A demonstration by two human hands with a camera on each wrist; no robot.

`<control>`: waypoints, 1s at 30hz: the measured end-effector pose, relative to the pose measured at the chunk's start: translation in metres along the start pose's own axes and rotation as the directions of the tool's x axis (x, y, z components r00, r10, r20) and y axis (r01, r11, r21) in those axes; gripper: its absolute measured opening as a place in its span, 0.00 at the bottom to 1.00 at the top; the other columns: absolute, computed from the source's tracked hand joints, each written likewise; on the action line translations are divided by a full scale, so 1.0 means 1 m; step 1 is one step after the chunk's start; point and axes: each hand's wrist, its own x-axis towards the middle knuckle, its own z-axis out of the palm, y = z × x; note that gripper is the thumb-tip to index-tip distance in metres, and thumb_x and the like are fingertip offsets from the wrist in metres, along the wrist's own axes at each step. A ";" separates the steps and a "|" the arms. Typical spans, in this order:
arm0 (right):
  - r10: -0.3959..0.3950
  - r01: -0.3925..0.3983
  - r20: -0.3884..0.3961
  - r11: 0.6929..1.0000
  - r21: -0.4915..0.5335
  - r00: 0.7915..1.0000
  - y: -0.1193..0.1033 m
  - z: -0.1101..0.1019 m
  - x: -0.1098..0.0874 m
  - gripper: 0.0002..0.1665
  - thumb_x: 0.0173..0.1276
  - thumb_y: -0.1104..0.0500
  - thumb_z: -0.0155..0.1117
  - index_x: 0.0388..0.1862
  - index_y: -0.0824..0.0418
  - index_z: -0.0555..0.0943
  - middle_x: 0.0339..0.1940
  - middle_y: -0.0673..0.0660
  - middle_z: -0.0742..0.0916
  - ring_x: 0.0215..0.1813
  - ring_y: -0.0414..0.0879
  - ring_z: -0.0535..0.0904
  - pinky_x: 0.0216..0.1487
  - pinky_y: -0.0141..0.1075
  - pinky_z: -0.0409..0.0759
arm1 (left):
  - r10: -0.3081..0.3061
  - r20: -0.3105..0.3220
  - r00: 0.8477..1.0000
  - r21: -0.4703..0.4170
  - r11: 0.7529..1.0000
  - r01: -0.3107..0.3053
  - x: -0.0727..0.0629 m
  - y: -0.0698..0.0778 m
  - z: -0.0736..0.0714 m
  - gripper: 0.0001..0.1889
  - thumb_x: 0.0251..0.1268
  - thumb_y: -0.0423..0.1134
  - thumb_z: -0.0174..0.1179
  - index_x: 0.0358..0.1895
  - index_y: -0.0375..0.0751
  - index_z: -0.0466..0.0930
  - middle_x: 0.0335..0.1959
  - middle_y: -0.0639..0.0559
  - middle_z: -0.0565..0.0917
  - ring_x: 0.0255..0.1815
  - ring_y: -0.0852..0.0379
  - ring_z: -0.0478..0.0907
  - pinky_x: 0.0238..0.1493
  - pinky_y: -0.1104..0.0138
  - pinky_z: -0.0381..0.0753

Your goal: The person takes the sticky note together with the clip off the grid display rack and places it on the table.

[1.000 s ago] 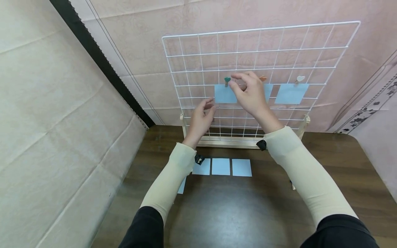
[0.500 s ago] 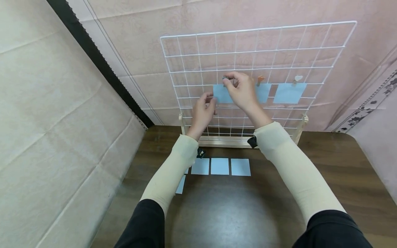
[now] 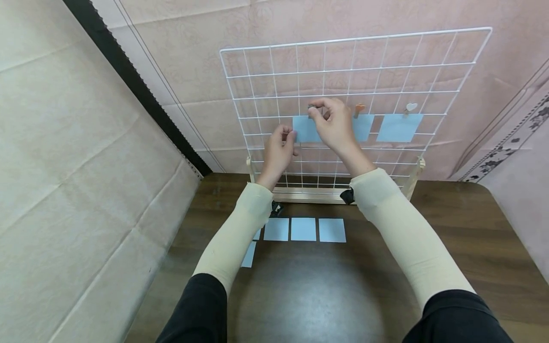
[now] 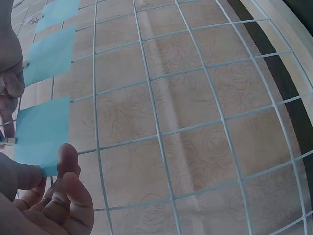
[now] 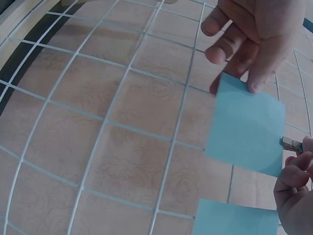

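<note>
Pinching a small clip [image 5: 292,144] at the top edge of the left card [image 3: 304,130], the right hand [image 3: 336,126] had its thumb and fingers on it. Left hand [image 3: 279,153] pinched the same card by its left edge, thumb on the front face. Card sat against the white wire grid [image 3: 356,39], leftmost of three blue ones in a row. Couldn't tell if the clip had caught the wire too. Middle card [image 3: 363,127] was under an orange clip [image 3: 359,109], partly behind the right hand; right card [image 3: 400,127] was under a white heart clip [image 3: 411,107], apart from both hands. Grid stood in a pale wooden base [image 3: 309,195] at the back of the brown table [image 3: 317,286]. Three loose cards [image 3: 303,229] lay side by side near the base, small gaps between. Two half-hidden cards [image 3: 248,256] showed beside the left sleeve [image 3: 233,236].
</note>
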 end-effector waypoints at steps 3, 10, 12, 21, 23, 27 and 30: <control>0.007 -0.006 -0.026 1.000 0.026 1.000 0.000 0.000 0.000 0.10 0.78 0.61 0.66 0.50 0.66 0.89 0.49 0.60 0.88 0.24 0.35 0.69 0.25 0.27 0.67 | 0.007 0.001 1.000 -0.013 1.000 -0.007 0.000 -0.002 -0.001 0.11 0.85 0.36 0.53 0.52 0.29 0.77 0.49 0.35 0.85 0.28 0.46 0.86 0.35 0.53 0.89; 0.022 -0.021 -0.041 0.999 0.039 0.999 -0.001 -0.002 -0.004 0.12 0.79 0.61 0.65 0.53 0.66 0.88 0.48 0.61 0.88 0.18 0.33 0.67 0.19 0.25 0.63 | 0.008 0.009 1.000 -0.019 1.000 -0.008 -0.004 -0.003 -0.007 0.09 0.84 0.35 0.53 0.51 0.30 0.77 0.47 0.37 0.84 0.29 0.44 0.85 0.33 0.60 0.88; 0.024 -0.023 -0.039 0.999 0.033 0.999 -0.001 -0.003 -0.005 0.12 0.79 0.61 0.64 0.53 0.66 0.88 0.49 0.60 0.88 0.19 0.33 0.67 0.20 0.25 0.64 | -0.003 0.008 1.000 -0.017 1.000 0.003 -0.005 -0.003 -0.008 0.09 0.84 0.36 0.53 0.50 0.32 0.77 0.47 0.39 0.84 0.29 0.45 0.85 0.32 0.63 0.87; 0.019 -0.016 -0.058 0.998 0.055 0.998 0.002 -0.009 -0.016 0.13 0.80 0.62 0.63 0.55 0.70 0.86 0.51 0.62 0.86 0.21 0.34 0.67 0.23 0.26 0.64 | 0.014 0.021 1.000 -0.017 1.000 -0.014 -0.012 -0.005 -0.016 0.09 0.85 0.37 0.53 0.50 0.34 0.77 0.45 0.41 0.83 0.35 0.37 0.86 0.34 0.61 0.86; 0.018 -0.015 -0.058 0.998 0.060 0.998 0.003 -0.011 -0.019 0.13 0.80 0.63 0.63 0.55 0.71 0.85 0.50 0.62 0.87 0.20 0.34 0.66 0.22 0.26 0.63 | 0.020 0.011 1.000 -0.015 1.000 -0.020 -0.013 -0.007 -0.018 0.08 0.85 0.37 0.53 0.49 0.34 0.77 0.45 0.42 0.82 0.35 0.37 0.86 0.33 0.63 0.85; 0.043 -0.039 -0.048 0.995 0.093 0.998 0.007 -0.015 -0.026 0.14 0.81 0.62 0.62 0.56 0.71 0.85 0.46 0.65 0.90 0.18 0.33 0.67 0.20 0.26 0.62 | 0.029 0.001 1.000 -0.024 0.999 -0.029 -0.018 -0.010 -0.021 0.08 0.85 0.37 0.53 0.49 0.34 0.77 0.45 0.42 0.81 0.36 0.33 0.85 0.31 0.67 0.82; 0.065 -0.060 -0.042 0.992 0.110 0.997 0.010 -0.021 -0.032 0.15 0.81 0.63 0.61 0.58 0.72 0.84 0.45 0.68 0.90 0.19 0.32 0.69 0.20 0.25 0.63 | 0.036 0.010 0.999 -0.035 0.999 -0.036 -0.021 -0.011 -0.020 0.08 0.85 0.37 0.53 0.50 0.33 0.77 0.45 0.42 0.81 0.36 0.32 0.85 0.30 0.68 0.81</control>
